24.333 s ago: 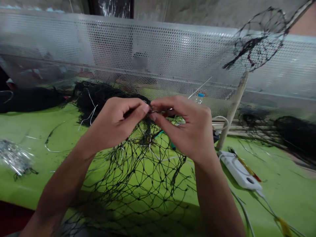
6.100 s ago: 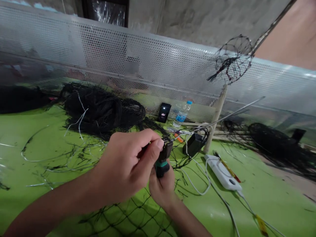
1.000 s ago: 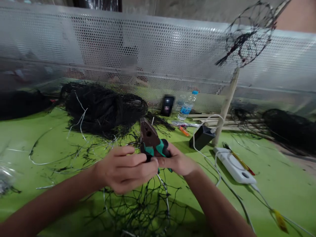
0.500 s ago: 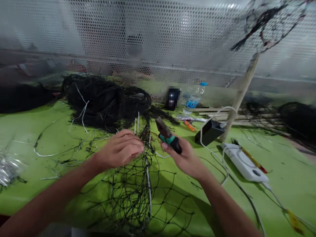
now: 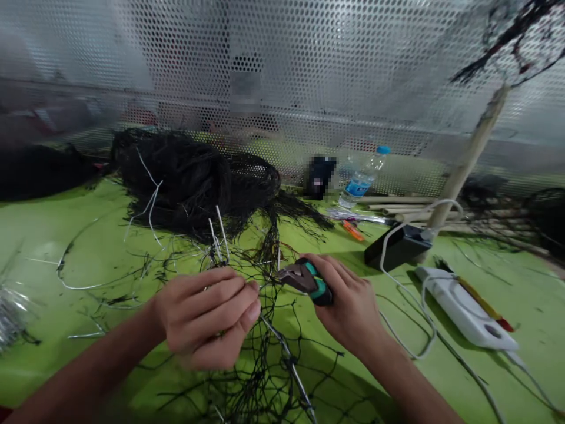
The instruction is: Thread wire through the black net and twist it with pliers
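Note:
My right hand point(image 5: 351, 303) is wrapped round the handles of pliers point(image 5: 304, 278) with black and teal grips. The plier jaws point left, just beside my left fingertips, close to the upright strands of black netting. My left hand point(image 5: 212, 321) is closed in a pinch on thin wire; its exact grip is partly hidden by the fingers. Pale wire ends point(image 5: 222, 232) stick up behind the left knuckles. Below my hands spreads knotted black net point(image 5: 265, 377), and a silvery wire point(image 5: 291, 365) runs through it toward the front edge.
A heap of black fibre point(image 5: 185, 182) lies at the back left, with loose wire scraps before it. Further right are a water bottle point(image 5: 359, 185), a black box point(image 5: 397, 244), a white power strip point(image 5: 468, 309) with cables, and a wooden post point(image 5: 468, 156). Perforated metal sheet stands behind.
My left hand has come nearer and closed its fingertips. The pliers have turned from pointing up to pointing left, with the jaws now beside the left fingertips. The view has shifted slightly.

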`<state>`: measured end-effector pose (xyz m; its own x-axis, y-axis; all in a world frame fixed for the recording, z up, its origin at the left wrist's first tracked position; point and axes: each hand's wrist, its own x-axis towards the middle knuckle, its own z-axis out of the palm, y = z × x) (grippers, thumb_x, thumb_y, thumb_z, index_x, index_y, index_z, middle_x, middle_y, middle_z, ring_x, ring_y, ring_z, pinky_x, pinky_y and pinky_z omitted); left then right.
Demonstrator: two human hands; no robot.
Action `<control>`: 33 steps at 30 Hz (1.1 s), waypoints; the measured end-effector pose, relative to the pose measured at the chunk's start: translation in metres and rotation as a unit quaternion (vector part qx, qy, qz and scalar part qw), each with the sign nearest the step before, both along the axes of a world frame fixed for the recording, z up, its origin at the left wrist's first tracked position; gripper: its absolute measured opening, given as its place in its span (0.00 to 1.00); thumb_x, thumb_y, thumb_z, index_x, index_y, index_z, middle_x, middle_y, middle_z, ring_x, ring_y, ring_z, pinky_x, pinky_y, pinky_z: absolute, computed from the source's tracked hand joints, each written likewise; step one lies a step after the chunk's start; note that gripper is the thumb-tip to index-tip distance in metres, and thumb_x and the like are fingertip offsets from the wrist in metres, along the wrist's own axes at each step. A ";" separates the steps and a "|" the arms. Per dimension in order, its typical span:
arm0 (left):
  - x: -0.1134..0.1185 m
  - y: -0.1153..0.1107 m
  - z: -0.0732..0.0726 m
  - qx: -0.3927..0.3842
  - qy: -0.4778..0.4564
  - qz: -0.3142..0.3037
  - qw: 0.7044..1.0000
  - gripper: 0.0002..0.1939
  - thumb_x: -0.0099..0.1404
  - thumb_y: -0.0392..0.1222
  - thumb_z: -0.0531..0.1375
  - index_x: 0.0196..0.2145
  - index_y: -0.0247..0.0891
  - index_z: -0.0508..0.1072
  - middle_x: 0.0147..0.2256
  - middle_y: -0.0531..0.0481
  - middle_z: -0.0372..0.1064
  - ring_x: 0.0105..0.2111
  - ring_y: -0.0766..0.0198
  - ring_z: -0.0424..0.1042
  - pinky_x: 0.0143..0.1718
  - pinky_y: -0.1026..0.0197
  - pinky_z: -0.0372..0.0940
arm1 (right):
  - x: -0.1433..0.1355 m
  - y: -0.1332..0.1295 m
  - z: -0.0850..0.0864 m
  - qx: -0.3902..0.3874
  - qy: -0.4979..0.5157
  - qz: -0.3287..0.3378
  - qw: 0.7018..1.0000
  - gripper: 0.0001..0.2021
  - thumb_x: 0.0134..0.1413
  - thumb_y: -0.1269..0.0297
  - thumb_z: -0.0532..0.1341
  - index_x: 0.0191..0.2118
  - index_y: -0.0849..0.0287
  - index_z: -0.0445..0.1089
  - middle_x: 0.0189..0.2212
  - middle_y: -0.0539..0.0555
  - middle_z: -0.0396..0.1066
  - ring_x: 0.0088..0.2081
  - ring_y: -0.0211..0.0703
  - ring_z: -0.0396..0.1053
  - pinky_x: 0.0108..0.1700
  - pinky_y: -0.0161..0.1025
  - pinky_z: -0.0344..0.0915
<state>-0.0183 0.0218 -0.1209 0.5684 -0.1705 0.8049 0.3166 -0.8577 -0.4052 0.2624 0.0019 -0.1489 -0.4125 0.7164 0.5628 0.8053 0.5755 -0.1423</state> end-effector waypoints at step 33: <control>-0.007 0.013 -0.007 -0.318 0.195 0.085 0.924 0.12 0.78 0.38 0.51 0.45 0.37 0.74 0.39 0.47 0.74 0.36 0.61 0.71 0.36 0.60 0.67 | 0.011 -0.011 -0.017 -0.062 0.049 0.005 0.997 0.36 0.50 0.79 0.54 0.66 0.52 0.60 0.56 0.60 0.71 0.56 0.55 0.72 0.53 0.49 0.74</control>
